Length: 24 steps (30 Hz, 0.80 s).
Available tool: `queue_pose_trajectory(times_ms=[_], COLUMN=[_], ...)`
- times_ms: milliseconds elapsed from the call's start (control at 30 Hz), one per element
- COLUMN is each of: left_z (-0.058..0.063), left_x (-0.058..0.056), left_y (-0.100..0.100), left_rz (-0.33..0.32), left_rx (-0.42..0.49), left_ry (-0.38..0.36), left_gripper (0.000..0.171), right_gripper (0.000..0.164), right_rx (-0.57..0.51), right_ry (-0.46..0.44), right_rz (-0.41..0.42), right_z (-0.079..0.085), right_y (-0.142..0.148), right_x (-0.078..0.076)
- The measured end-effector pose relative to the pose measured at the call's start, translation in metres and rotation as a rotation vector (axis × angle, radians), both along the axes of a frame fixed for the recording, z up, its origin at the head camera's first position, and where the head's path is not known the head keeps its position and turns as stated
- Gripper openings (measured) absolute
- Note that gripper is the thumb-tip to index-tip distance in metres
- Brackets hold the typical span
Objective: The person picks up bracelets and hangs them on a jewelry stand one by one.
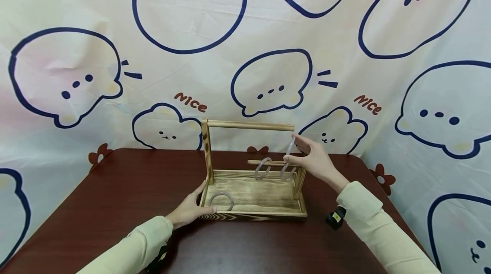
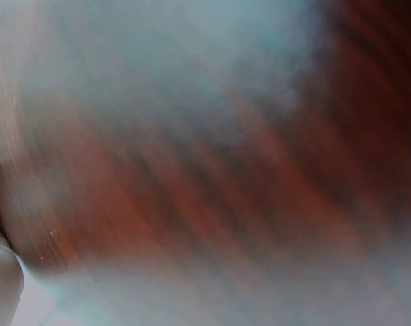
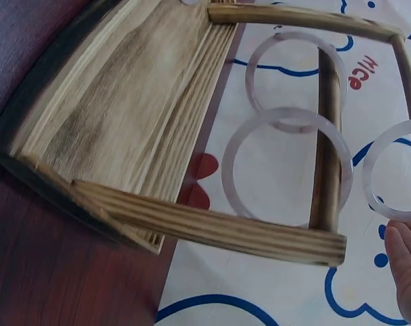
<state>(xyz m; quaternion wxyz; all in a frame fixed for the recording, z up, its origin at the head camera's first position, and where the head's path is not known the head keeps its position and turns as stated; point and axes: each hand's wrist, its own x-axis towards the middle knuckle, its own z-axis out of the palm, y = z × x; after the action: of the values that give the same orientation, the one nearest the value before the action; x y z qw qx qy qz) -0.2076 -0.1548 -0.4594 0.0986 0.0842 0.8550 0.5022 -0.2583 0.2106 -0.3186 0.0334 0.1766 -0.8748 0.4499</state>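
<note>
A wooden display stand (image 1: 253, 215) with a shallow tray, an upper bar (image 1: 249, 125) and a shorter lower bar (image 3: 327, 136) stands on the table. My left hand (image 1: 189, 206) grips the tray's left front corner, thumb over the front rim. My right hand (image 1: 316, 159) pinches a pale translucent bangle (image 1: 290, 145) at the free right end of the upper bar; whether the bar passes through it I cannot tell. Two similar bangles hang around the lower bar, one bangle (image 3: 293, 41) farther in and another bangle (image 3: 236, 170) nearer its post. Another bangle (image 1: 222, 194) lies at the tray's left.
The dark red-brown table (image 1: 142, 180) extends around the stand. Behind it hangs a pale cloth (image 1: 215, 73) with blue cartoon outlines. The left wrist view is mostly blurred tabletop, with a bit of finger (image 2: 3, 282) at its lower left.
</note>
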Motion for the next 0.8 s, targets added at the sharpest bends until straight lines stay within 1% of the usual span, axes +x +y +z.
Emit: queue_pose_trajectory(times_ms=[200,433,633,800], left_z=[-0.002,-0.004,-0.006,-0.006], left_x=[-0.002,-0.001,0.000,-0.001], left_y=[-0.001,-0.001,-0.001,-0.001], left_rz=[0.002,0.006,0.007,0.016], left_rx=[0.003,0.001,-0.018,-0.017], left_ry=[0.017,0.011,0.003,0.011], left_gripper=[0.100,0.102,0.102,0.102], right_gripper=[0.090,0.089,0.091,0.090], right_rx=[0.012,-0.026,-0.008,0.000], right_ry=[-0.003,-0.016,-0.019,0.003], right_rz=[-0.024,-0.011,-0.031,-0.031], right_z=[0.004,0.010,0.013,0.018], right_y=[0.004,0.006,0.007,0.007], right_x=[-0.005,-0.009,-0.013,-0.019])
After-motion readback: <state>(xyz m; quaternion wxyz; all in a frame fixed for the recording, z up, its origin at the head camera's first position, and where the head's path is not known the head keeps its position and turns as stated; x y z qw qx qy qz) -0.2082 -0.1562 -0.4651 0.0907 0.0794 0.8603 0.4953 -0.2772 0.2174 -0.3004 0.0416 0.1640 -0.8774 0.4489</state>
